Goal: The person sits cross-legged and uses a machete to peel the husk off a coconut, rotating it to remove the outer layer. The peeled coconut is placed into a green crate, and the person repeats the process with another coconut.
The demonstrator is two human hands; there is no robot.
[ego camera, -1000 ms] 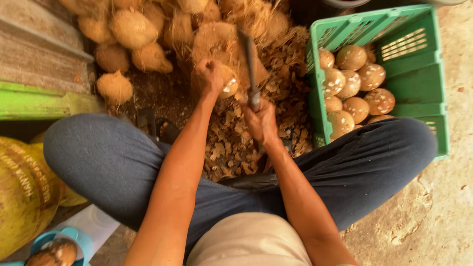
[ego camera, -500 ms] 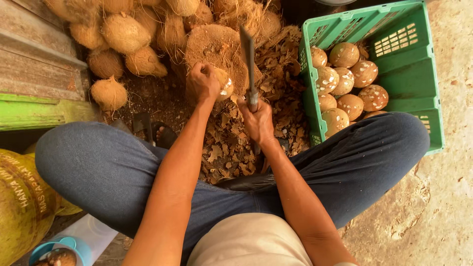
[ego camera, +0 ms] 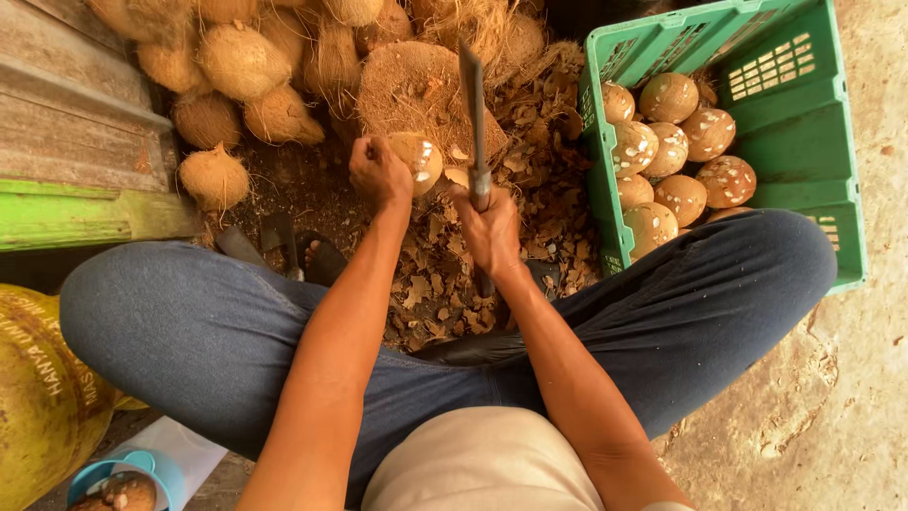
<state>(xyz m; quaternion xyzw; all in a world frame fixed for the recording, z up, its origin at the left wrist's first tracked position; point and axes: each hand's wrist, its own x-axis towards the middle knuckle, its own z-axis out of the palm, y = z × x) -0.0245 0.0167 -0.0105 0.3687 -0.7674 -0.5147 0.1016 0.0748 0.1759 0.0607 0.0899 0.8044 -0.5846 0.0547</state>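
Since a moment ago, hardly anything has moved: both hands sit in almost the same spots, and the blade has tipped only a tiny bit.

Biggest of all are the person's legs in blue jeans (ego camera: 218, 331), folded wide on the ground. Next comes the green crate (ego camera: 804, 114) on the right, with about nine peeled coconuts (ego camera: 676, 128) in it, brown with white spots. Up top is a heap of hairy husked coconuts (ego camera: 241, 61), not peeled yet. Between the legs lies a pile of brown shell chips (ego camera: 435, 293).

Now the small things. The left hand (ego camera: 378, 172) has its fingers closed around a coconut (ego camera: 421, 159), held just in front of a big husky block (ego camera: 416, 90). This coconut already shows white patches, so it looks partly peeled. The right hand (ego camera: 490, 227) has its fingers wrapped tight around the handle of a long knife (ego camera: 473, 114), blade pointing up and away, just beside the coconut.

So some coconuts look finished, one is half done, and many in the heap seem left.

Hard to see: the knife handle is hidden in the fist, the far side of the held coconut is covered, and the yellow round thing (ego camera: 43, 397) and the blue tub (ego camera: 128, 478) at bottom left are cut off.
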